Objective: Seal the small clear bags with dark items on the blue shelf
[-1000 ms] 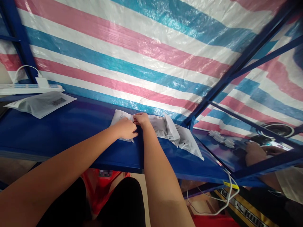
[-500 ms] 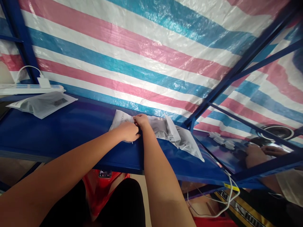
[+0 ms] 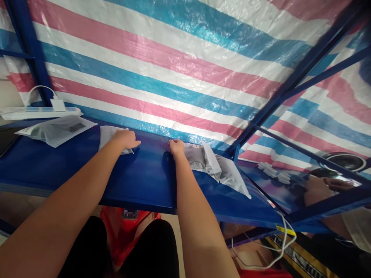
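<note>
At the far left a white power strip (image 3: 40, 112) lies along the back edge of the blue table (image 3: 139, 181), with a flat clear packet (image 3: 58, 130) just in front of it, its barcode label facing up. To its right the left hand (image 3: 123, 139) lies palm down on a small white packet (image 3: 108, 135). The fingers press on top of it, and whether they also grip its edge cannot be told. That packet lies flat, near the clear one but apart from it, and most of it shows to the left of the hand; its long axis cannot be judged under the hand.

A bare stretch of table separates the two hands. The right hand (image 3: 176, 147) is loosely clenched and touches the left end of a pile of grey packets (image 3: 216, 166); whether it pinches one cannot be told. The pile runs away from that hand to the right and toward the person, long axis slanting the same way, so the right hand is the nearer one. Beyond the blue frame, another person's hands (image 3: 321, 187) show.
</note>
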### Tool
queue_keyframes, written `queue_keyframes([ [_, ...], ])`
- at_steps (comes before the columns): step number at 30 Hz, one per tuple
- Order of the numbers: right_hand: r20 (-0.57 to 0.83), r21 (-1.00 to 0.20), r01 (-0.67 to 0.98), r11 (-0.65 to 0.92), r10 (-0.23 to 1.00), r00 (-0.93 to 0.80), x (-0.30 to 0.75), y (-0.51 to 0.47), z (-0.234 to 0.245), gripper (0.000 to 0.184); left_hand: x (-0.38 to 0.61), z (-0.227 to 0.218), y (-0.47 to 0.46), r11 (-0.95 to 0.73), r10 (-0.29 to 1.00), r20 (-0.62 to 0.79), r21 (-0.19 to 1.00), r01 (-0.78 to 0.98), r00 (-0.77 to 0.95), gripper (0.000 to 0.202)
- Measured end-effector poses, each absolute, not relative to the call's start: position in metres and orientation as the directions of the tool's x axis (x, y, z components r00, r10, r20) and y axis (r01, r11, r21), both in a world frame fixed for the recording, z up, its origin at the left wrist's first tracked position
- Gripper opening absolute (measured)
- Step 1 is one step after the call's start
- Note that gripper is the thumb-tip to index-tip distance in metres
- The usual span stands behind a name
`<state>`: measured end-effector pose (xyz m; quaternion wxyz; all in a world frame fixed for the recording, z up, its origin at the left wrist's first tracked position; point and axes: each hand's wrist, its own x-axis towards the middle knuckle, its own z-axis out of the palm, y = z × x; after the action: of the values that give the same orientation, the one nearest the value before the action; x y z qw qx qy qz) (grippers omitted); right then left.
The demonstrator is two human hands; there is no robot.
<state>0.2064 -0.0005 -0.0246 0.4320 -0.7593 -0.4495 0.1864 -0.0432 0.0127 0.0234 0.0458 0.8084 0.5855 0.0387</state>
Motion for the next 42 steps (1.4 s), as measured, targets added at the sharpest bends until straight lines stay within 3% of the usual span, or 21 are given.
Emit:
queue_keyframes([
  [5, 0.095, -0.841, 0.498, -0.210, 0.850, 0.519, 0.206, -0.001, -0.023, 0.014, -0.062, 0.022, 0.023, -0.014, 0.936, 0.344, 0.244, 0.970, -0.073, 0.049],
  [9, 0.088, -0.852, 0.484, -0.198, 0.858, 0.506, 0.205, -0.001, -0.023, 0.013, -0.070, 0.016, 0.032, 0.210, 0.952, 0.151, 0.307, 0.928, -0.265, 0.072],
  [12, 0.085, -0.848, 0.494, -0.191, 0.872, 0.482, 0.203, -0.001, -0.024, 0.013, -0.075, 0.012, 0.037, 0.151, 0.977, 0.105, 0.270, 0.951, -0.185, 0.061],
  [17, 0.080, -0.843, 0.504, -0.189, 0.881, 0.466, 0.202, 0.000, -0.025, 0.014, -0.077, 0.012, 0.034, -0.046, 0.985, 0.174, 0.185, 0.982, 0.013, 0.030],
  [20, 0.084, -0.829, 0.525, -0.192, 0.885, 0.457, 0.203, 0.001, -0.026, 0.014, -0.075, 0.015, 0.029, -0.097, 0.967, 0.252, 0.198, 0.975, 0.045, 0.023],
  [23, 0.096, -0.809, 0.557, -0.187, 0.893, 0.439, 0.203, 0.003, -0.027, 0.015, -0.065, 0.017, 0.021, -0.161, 0.907, 0.419, 0.280, 0.947, 0.030, 0.026],
  [26, 0.109, -0.792, 0.583, -0.181, 0.898, 0.426, 0.203, 0.004, -0.028, 0.016, -0.052, 0.015, 0.017, -0.189, 0.925, 0.374, 0.308, 0.932, 0.064, 0.030],
  [29, 0.112, -0.782, 0.595, -0.187, 0.897, 0.428, 0.202, 0.003, -0.028, 0.016, -0.050, 0.009, 0.023, -0.045, 0.964, 0.264, 0.261, 0.964, -0.027, 0.040],
  [32, 0.106, -0.773, 0.603, -0.197, 0.897, 0.429, 0.201, 0.001, -0.027, 0.015, -0.071, 0.002, 0.035, 0.053, 0.956, 0.270, 0.218, 0.975, -0.112, 0.049],
  [38, 0.135, -0.733, 0.651, -0.198, 0.895, 0.425, 0.193, -0.006, -0.018, 0.017, -0.138, -0.009, 0.035, -0.045, 0.941, 0.337, 0.074, 0.996, 0.018, 0.041],
  [42, 0.248, -0.648, 0.734, -0.204, 0.855, 0.456, 0.185, -0.017, -0.006, 0.022, -0.127, 0.001, 0.020, -0.146, 0.892, 0.441, 0.071, 0.987, 0.100, 0.041],
])
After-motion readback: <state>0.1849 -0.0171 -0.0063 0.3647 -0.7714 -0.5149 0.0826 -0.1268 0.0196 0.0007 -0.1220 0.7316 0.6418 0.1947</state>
